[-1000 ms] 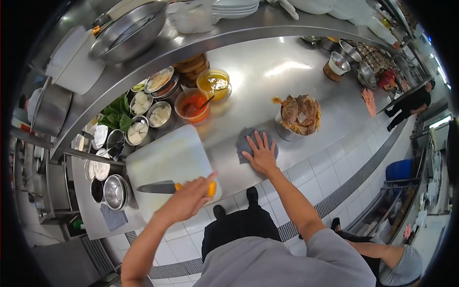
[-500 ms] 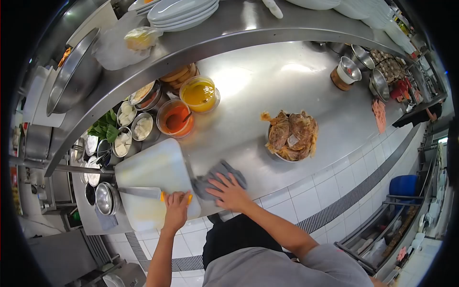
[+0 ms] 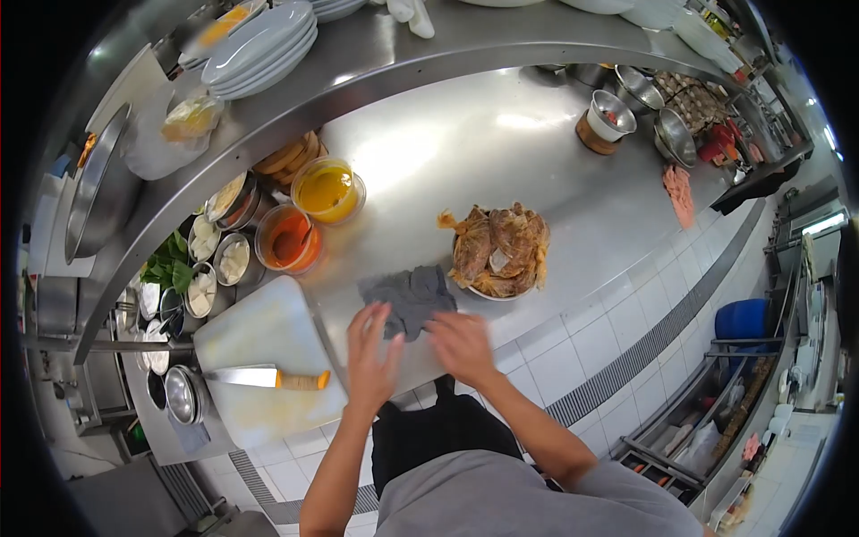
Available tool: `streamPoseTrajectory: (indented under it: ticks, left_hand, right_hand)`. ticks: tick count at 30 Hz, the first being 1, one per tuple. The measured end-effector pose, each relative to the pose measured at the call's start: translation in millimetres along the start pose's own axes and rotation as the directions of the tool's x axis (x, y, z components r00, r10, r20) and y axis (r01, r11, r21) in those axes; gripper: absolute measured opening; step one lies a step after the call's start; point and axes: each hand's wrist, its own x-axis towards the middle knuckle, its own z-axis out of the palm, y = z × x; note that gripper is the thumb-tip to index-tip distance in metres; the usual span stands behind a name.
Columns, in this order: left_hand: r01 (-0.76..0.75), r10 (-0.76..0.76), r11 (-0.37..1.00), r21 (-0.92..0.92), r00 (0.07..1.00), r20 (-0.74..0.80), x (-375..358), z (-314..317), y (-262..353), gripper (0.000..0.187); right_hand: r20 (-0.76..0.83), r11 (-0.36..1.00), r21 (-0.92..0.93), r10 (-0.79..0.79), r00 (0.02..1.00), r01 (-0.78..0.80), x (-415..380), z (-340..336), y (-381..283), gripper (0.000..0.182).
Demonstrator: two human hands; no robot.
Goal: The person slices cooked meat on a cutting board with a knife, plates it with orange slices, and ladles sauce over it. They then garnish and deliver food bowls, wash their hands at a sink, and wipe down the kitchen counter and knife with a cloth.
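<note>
My left hand [image 3: 369, 362] is raised near the board's right edge, fingers apart and nothing in them. My right hand [image 3: 461, 345], blurred by motion, has loosely spread fingers right at the near right corner of a crumpled grey cloth [image 3: 410, 297]. The cloth lies on the steel counter between the board and a bowl heaped with browned meat [image 3: 501, 246]. On the white cutting board [image 3: 259, 331] rests a knife [image 3: 268, 377], its yellow-orange handle pointing right toward my left hand.
Behind the board stand tubs of orange-red sauce [image 3: 288, 239] and yellow liquid [image 3: 326, 191]. Small metal bowls [image 3: 186, 394] and several ingredient containers are at the left. A steel shelf [image 3: 367, 67] with stacked white plates [image 3: 259, 49] arches above. A pink cloth [image 3: 678, 194] hangs at the right edge.
My left hand has let go of the knife handle and moved right toward the cloth. My right hand has lifted from the cloth's middle to its near edge. The view has shifted.
</note>
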Motion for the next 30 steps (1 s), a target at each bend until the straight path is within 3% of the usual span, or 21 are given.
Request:
streamPoseTrajectory:
  ticks: [1,3,5,6,8,10,12,16,20,22,23,24,25,26,27,28,29,30]
  left_hand:
    - [-0.045,0.045,0.999,-0.019,0.999,0.006,20.5,15.8,9.3,0.052]
    - [-0.127,0.127,0.992,-0.003,0.991,0.04,59.0,48.4,28.5,0.054]
    - [-0.179,0.177,0.983,0.031,0.982,0.063,89.4,80.6,39.5,0.056]
    - [-0.241,0.222,0.961,0.136,0.965,0.141,98.8,98.7,38.2,0.056]
    - [-0.312,0.259,0.921,0.233,0.938,0.232,105.0,107.6,40.9,0.057]
    - [-0.26,0.146,0.912,0.316,0.929,0.341,106.5,104.4,38.0,0.058]
    - [-0.262,0.142,0.907,0.331,0.927,0.346,98.3,98.1,29.7,0.058]
    - [-0.236,0.116,0.893,0.383,0.943,0.311,76.3,81.4,24.6,0.062]
    - [-0.206,0.124,0.901,0.382,0.966,0.227,68.0,78.8,19.0,0.066]
    - [-0.124,0.062,0.958,0.259,0.97,0.236,67.1,72.6,20.4,0.062]
    - [-0.121,0.061,0.956,0.266,0.973,0.224,63.5,71.0,20.6,0.062]
    - [0.076,-0.071,0.997,-0.026,0.986,0.151,57.1,72.4,20.6,0.061]
    - [0.242,-0.214,0.912,-0.331,0.97,0.119,55.6,74.7,18.3,0.06]
    - [0.243,-0.217,0.911,-0.332,0.97,0.114,55.8,77.0,7.2,0.06]
    - [0.462,-0.395,0.668,-0.583,0.885,0.247,56.6,80.1,-10.3,0.062]
    - [0.607,-0.493,0.314,-0.73,0.761,0.42,59.2,81.1,-24.2,0.063]
    - [0.601,-0.495,0.317,-0.734,0.765,0.412,69.0,79.9,-30.7,0.063]
    - [0.662,-0.46,0.339,-0.669,0.737,0.496,82.1,80.4,-38.3,0.059]
  right_hand:
    - [-0.157,0.999,-0.029,-0.048,0.987,0.044,-10.8,-27.6,11.8,0.021]
    - [-0.478,0.92,-0.181,0.226,0.849,-0.347,15.9,-86.3,22.4,0.02]
    - [-0.601,0.909,-0.245,0.129,0.789,-0.336,72.7,-124.0,42.5,0.023]
    - [-0.605,0.908,-0.248,0.127,0.786,-0.338,86.5,-125.5,56.5,0.023]
    - [-0.214,0.916,-0.321,0.18,0.96,-0.243,99.6,-122.9,74.7,0.025]
    - [-0.204,0.92,-0.294,0.206,0.957,-0.261,96.1,-116.9,75.2,0.022]
    - [-0.189,0.926,-0.268,0.221,0.957,-0.267,94.8,-109.9,70.7,0.019]
    - [-0.235,0.962,-0.189,0.152,0.96,-0.198,90.6,-93.4,62.5,0.016]
    - [-0.18,0.956,-0.219,0.157,0.971,-0.195,96.4,-94.2,55.0,0.021]
    - [-0.146,0.972,0.08,0.229,0.962,-0.219,95.4,-109.6,54.2,0.025]
    - [-0.173,0.931,0.213,0.335,0.926,-0.297,93.1,-125.8,42.4,0.033]
    - [-0.234,0.882,0.25,0.455,0.859,-0.399,75.3,-126.5,51.1,0.037]
    - [-0.288,0.821,0.292,0.565,0.774,-0.491,53.0,-122.6,66.3,0.042]
    - [-0.162,0.705,0.382,0.688,0.708,-0.598,26.9,-117.9,80.8,0.047]
    - [-0.024,0.564,0.448,0.783,0.621,-0.694,6.3,-113.2,87.0,0.051]
    - [0.15,0.345,0.587,0.843,0.517,-0.732,-3.1,-111.4,78.6,0.049]
    - [0.339,0.096,0.67,0.843,0.418,-0.736,-5.8,-110.1,70.5,0.047]
    - [0.344,0.098,0.667,0.838,0.422,-0.738,-5.7,-105.4,64.5,0.047]
